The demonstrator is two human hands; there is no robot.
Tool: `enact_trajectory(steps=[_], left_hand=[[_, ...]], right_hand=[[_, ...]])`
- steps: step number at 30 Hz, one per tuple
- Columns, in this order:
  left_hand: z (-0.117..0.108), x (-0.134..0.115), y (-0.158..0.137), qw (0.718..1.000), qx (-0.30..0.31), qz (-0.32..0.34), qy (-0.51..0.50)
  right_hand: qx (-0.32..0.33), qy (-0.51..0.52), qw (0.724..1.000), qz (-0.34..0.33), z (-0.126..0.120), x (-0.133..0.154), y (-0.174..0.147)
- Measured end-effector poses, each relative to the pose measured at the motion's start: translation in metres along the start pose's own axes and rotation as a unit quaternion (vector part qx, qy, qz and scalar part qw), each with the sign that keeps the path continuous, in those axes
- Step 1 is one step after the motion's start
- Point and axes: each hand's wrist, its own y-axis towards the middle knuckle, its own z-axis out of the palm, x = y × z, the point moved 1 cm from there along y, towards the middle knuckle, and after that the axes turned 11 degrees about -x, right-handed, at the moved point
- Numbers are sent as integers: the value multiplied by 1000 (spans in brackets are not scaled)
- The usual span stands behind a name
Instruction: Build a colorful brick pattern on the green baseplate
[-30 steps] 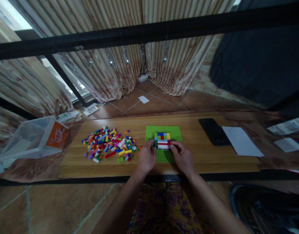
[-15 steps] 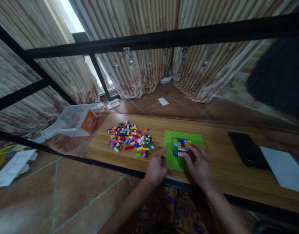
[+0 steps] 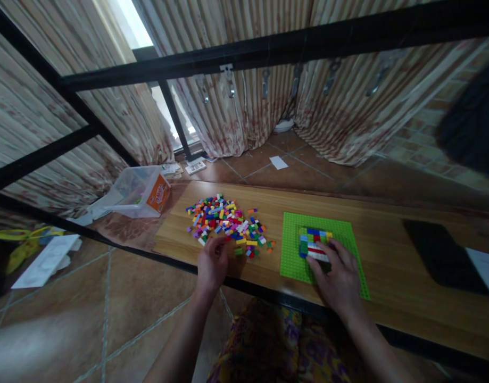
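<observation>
At the near edge of a loose pile of coloured toy bricks [image 3: 218,215], my left hand [image 3: 212,266] has its fingers curled in a pinch on a red brick [image 3: 227,239]. Part of that brick is hidden by the fingertips. A low block of joined bricks [image 3: 314,236], in blue, green, red, white and yellow, sits on a green baseplate [image 3: 290,255]. My right hand [image 3: 340,274] grips its near right side, thumb in front and fingers at the right, covering that corner.
The wooden table [image 3: 264,276] carries a black flat object [image 3: 439,255] and a white sheet [image 3: 483,271] at right. Beyond its left end stands a clear plastic box [image 3: 140,194] with an orange label. A black metal rail [image 3: 268,56] crosses above.
My left hand has moved left from beside the baseplate to the brick pile and closed at the red brick. My right hand stays at the brick block. The camera view has shifted left.
</observation>
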Motion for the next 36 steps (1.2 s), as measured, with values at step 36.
enact_trajectory(steps=[36], left_hand=[[90, -100, -37, 937, 272, 217, 18]], right_hand=[[5, 108, 992, 68, -10, 3, 5]])
